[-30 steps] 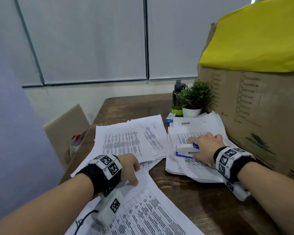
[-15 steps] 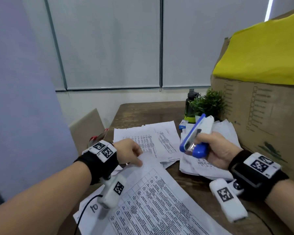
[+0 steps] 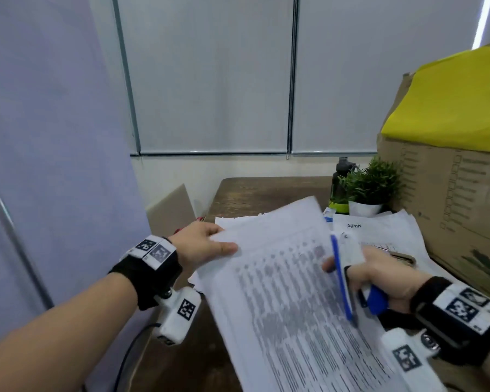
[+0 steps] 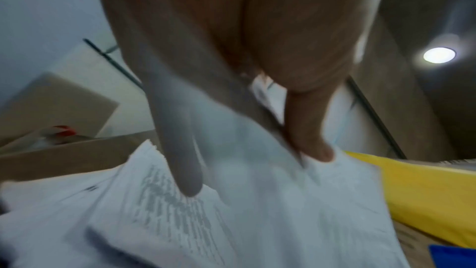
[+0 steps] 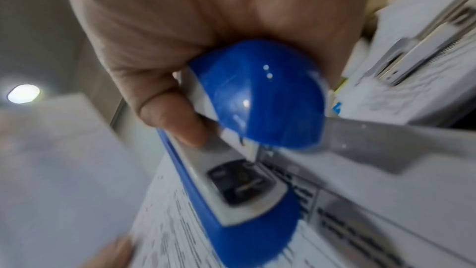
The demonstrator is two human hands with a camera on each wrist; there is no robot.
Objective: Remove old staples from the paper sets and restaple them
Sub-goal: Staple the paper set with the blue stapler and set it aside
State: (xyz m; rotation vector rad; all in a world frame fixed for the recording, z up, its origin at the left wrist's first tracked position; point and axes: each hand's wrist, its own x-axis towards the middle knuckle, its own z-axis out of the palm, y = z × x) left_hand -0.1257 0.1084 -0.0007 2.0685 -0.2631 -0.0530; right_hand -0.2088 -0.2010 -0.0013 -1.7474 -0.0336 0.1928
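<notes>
Blue-and-white plastic stapler (image 3: 348, 275) is clasped in our right hand (image 3: 379, 275), beside the brown cardboard box (image 3: 450, 205); our left hand (image 3: 201, 244) pinches the white printed paper set (image 3: 280, 278) raised above the table.

paper set (image 3: 280, 278) between both hands, plant (image 3: 372, 185) behind, box (image 3: 458, 199) right

I see a brown wooden table (image 3: 255, 193) set against a pale wall with two drawn grey roller blinds (image 3: 210, 75) behind it. A lilac partition (image 3: 54, 123) stands left. A round ceiling light (image 4: 439, 54) glows overhead.
</notes>
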